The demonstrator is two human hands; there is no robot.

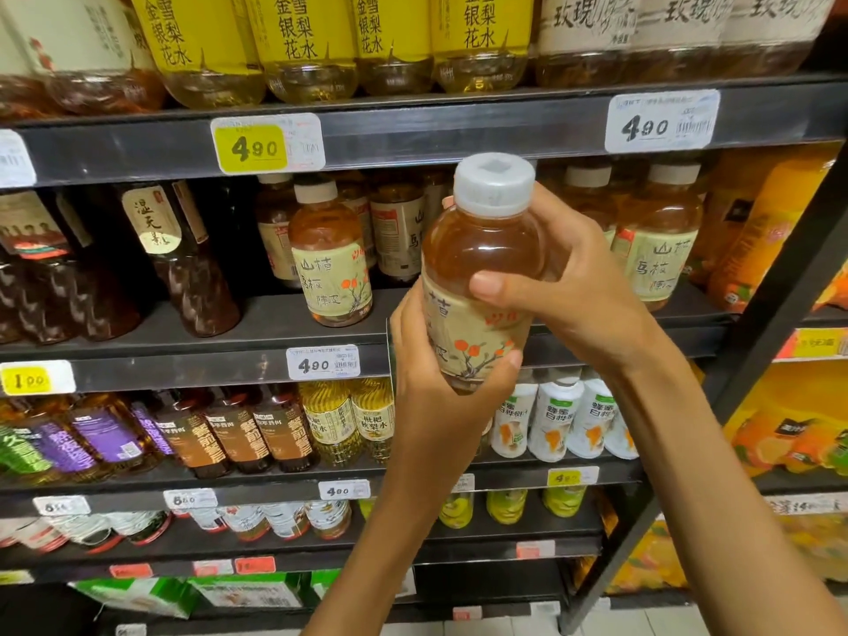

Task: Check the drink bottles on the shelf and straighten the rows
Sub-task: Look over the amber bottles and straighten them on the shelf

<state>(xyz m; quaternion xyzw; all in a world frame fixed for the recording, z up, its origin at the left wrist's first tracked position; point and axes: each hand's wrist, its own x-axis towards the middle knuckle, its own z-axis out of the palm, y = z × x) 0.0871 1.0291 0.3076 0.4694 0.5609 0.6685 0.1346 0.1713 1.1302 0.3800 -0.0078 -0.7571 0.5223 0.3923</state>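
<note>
Fingers of the left hand (pixel 440 383) curled round the lower end of the held bottle (pixel 482 277), thumb tip pressed on the label's orange-fruit print, while the right hand (pixel 573 286) wrapped the shoulder from the right, its thumb laid across the front just above the label and its fingertips showing behind the neck. Both hands gripped it. That bottle was clear plastic with a pale grey cap (pixel 494 183), filled almost to the neck with amber drink, and wore a cream label with black characters. It was tilted, cap toward the camera, held off the shelf in front of the middle shelf (pixel 275 323) and its price rail.

On that shelf stood more of the same amber bottles: one front bottle (pixel 330 263) to the left of the held one, others behind it, and a pair of matching bottles (pixel 656 241) to the right, partly hidden by the right hand. Dark brown bottles (pixel 183 268) leaned further left. On the top shelf stood yellow-labelled bottles (pixel 298 43) of pale liquid. Below the middle shelf were brown-labelled bottles (pixel 257 429), golden bottles (pixel 348 420) and white bottles (pixel 560 420). A white price tag (pixel 323 362) reading 4.90 sat on the rail just left of the left hand
</note>
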